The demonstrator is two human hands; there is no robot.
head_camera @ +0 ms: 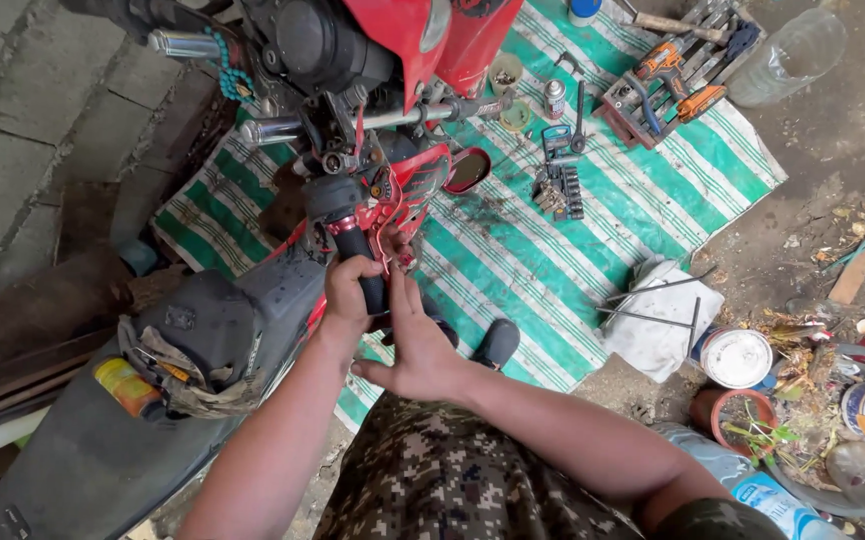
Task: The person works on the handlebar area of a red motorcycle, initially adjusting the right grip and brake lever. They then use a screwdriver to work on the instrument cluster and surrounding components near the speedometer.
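Note:
A red and black motorcycle stands on a green-and-white striped mat. Its black handlebar grip points toward me. My left hand is wrapped around the near end of that grip. My right hand is flat and open-fingered, its palm pressed against the side of the grip's end, just under the red brake lever. The black seat lies to the left of both hands.
On the mat lie a socket set, a wrench, a spray can and a tool tray with an orange drill. A white cloth with metal rods, paint tins and plastic bottles sit at the right.

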